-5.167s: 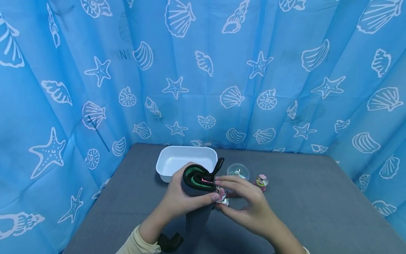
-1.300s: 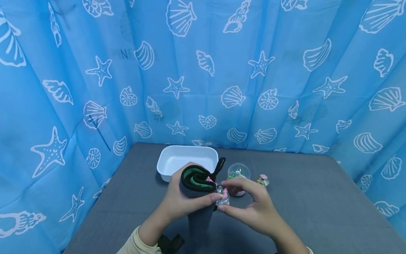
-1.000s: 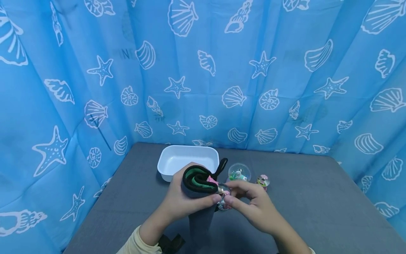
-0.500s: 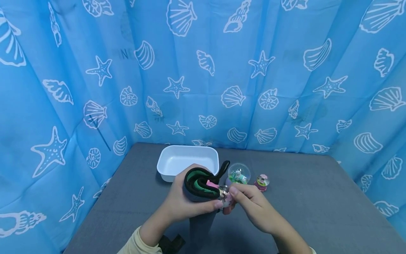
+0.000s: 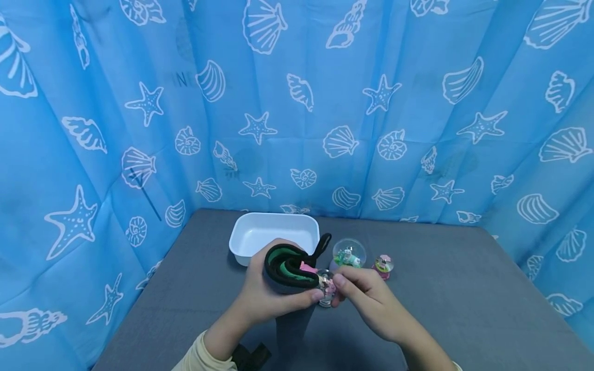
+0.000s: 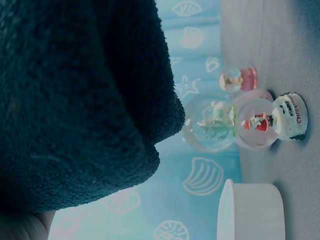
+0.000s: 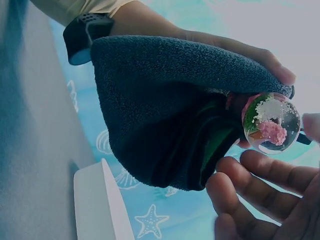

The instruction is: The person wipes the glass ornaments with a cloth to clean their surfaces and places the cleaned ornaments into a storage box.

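Note:
In the head view my left hand grips a folded, dark grey towel with black edging and a green inner side. The towel wraps a small snow globe, whose pink base shows in the fold. Its clear ball, with pink and white bits inside, sticks out to the right. My right hand pinches the ball's right side. In the right wrist view the right thumb is right at the ball, with the curled fingers just below it. Part of the base is hidden by the towel.
A white tub stands behind the left hand. Right of it are a large snow globe and a small pink-based one. The left wrist view shows another, with a white lettered base. A patterned blue curtain hangs behind the table.
My right hand has gone from reaching along the towel with longer fingers to a closer pinch at the ball's right side. The globe has turned and shows more of its ball. The left hand keeps its grip.

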Motion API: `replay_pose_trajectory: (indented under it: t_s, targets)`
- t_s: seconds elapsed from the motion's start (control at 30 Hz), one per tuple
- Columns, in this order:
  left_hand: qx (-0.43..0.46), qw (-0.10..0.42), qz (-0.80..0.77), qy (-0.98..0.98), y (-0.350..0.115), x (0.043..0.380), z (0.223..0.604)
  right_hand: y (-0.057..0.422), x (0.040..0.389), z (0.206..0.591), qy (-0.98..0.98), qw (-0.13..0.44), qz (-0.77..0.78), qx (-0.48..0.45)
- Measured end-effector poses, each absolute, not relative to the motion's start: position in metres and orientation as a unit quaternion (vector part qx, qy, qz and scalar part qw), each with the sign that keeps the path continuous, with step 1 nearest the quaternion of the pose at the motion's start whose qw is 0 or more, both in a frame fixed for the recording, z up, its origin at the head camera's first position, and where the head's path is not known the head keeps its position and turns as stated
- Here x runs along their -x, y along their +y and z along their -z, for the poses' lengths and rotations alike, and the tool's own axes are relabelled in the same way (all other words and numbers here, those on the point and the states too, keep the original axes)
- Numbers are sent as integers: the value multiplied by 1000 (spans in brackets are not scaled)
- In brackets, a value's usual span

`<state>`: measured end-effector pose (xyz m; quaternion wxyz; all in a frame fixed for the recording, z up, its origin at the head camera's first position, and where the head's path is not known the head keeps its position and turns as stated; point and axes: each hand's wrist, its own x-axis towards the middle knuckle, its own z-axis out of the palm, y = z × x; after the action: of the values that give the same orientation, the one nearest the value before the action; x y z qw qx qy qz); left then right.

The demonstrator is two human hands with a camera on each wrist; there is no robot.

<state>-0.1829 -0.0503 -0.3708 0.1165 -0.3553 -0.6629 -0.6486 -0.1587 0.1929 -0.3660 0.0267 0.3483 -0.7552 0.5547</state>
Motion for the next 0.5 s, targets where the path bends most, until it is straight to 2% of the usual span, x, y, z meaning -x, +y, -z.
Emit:
replay_pose_trajectory:
  t_s: [0.1, 0.27, 0.37, 0.5]
  targets:
    - [355, 124, 648, -663, -50, 183, 371, 193, 156, 365, -759, 50, -552, -341]
    - [355, 134, 645, -664, -51, 185, 371, 191, 150, 365, -776, 149, -518, -329]
    - [356, 139, 641, -666, -51, 185, 371, 188, 149, 366, -764, 211, -500, -349]
    - [353, 139, 641, -667, -52, 185, 372, 185, 151, 370, -728, 265, -495, -393]
